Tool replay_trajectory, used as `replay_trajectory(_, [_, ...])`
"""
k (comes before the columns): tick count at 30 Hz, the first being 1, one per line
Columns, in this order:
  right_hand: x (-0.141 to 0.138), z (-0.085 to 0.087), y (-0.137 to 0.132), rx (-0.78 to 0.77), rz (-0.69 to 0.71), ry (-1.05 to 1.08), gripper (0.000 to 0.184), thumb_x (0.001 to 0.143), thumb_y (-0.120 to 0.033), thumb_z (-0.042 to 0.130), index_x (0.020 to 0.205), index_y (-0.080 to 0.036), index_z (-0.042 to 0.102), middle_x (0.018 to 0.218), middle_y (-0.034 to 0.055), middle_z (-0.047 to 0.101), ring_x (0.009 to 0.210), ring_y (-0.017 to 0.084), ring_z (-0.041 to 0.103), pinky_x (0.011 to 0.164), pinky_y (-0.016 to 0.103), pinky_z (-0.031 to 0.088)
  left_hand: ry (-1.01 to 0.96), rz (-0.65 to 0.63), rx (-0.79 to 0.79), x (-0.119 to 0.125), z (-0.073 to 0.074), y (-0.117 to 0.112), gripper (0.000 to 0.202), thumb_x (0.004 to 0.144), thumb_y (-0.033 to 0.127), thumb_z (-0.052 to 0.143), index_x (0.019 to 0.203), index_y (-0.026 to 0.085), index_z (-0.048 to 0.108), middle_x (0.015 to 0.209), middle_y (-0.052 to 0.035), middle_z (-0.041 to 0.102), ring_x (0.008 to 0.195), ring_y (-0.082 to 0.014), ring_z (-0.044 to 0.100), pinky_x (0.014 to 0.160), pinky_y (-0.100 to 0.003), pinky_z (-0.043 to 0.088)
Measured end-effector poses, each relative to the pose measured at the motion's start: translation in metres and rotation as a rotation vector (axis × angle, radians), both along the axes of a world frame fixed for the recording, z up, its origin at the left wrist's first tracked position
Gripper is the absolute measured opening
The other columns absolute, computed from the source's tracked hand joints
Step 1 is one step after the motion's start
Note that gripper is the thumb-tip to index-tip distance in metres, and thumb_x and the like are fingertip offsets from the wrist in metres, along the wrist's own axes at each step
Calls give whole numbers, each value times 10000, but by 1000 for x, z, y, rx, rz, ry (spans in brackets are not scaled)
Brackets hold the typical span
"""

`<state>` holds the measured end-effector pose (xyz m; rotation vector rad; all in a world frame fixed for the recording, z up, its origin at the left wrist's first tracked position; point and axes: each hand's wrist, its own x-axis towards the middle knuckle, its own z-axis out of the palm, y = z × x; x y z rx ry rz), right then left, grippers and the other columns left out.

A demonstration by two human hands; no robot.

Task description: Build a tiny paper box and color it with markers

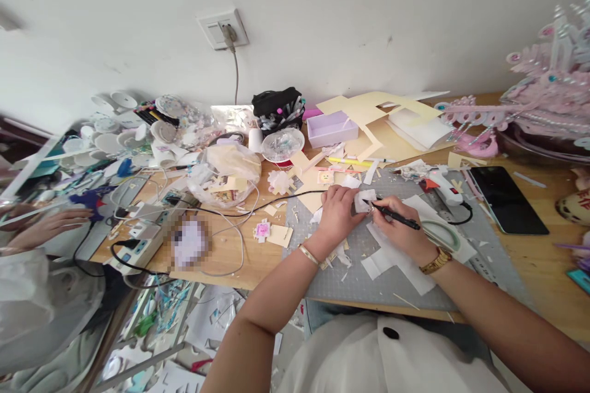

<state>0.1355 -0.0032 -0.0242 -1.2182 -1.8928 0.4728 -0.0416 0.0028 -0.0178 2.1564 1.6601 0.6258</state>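
My left hand (338, 212) grips the left edge of a small white paper piece (363, 201), its fingers curled close together. In my right hand (401, 227) is a slim black pen (399, 217), its tip at the right side of the white piece. Both hands are over a grey cutting mat (364, 288) strewn with paper scraps. White paper strips (401, 258) lie beneath my right wrist. Left of my hands are a small card with a pink figure (262, 230) and, farther back, one with a yellow face (325, 177).
A white glue gun (446, 187) and black phone (509, 199) lie to the right. Behind are a lilac box (332, 129) and cream card sheets (382, 107). Cables cross from a power strip (147, 239). A co-worker's hand (53, 227) is at far left.
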Motion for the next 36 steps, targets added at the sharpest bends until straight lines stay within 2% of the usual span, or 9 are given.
replay_trajectory(22, [0,1,0,7,-9,9,37,858,-236,574,875,-268,584,723,-1,701,612,193,650,586,314,501,6,5,-23,1,3,0,493,796,344,788,1239,222,608,1231,-82,666,1235,-299,497,1031,-450,385])
replay_trajectory(36, [-1,0,0,64,-3,-6,39,865,-226,566,877,-261,578,716,1,702,603,182,655,572,295,501,6,2,-6,0,1,0,519,790,352,800,1248,202,609,1237,-86,669,1232,-296,499,1013,-443,387])
